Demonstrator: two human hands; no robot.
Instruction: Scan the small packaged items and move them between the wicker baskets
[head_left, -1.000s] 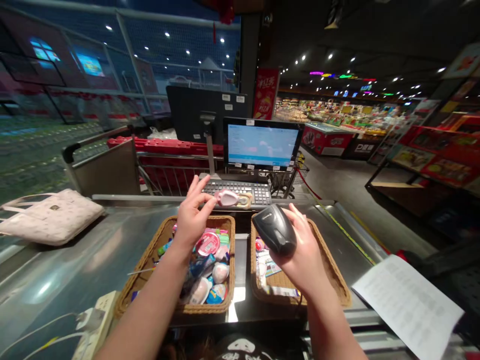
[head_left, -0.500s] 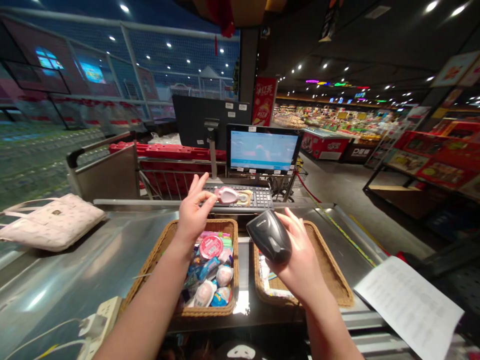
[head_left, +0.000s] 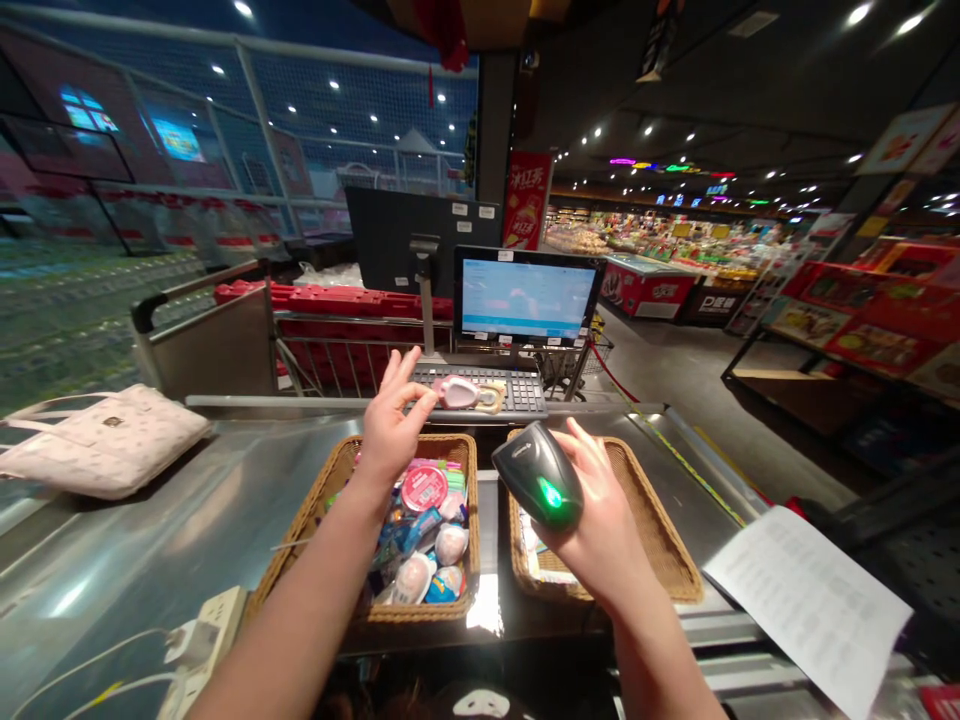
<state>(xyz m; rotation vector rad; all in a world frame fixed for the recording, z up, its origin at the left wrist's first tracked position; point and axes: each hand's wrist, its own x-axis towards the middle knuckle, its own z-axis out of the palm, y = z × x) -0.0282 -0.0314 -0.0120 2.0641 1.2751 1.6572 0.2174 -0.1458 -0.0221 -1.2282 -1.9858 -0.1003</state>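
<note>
My right hand wraps firmly around a black handheld barcode scanner, its green light lit and its nose angled toward the pink packaged item on the keyboard, just beside my open, empty left hand.

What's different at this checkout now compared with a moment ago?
The handheld barcode scanner in the right hand now glows green; it was dark before. The left hand stays open beside the pink item on the keyboard. The wicker basket looks unchanged.
</note>
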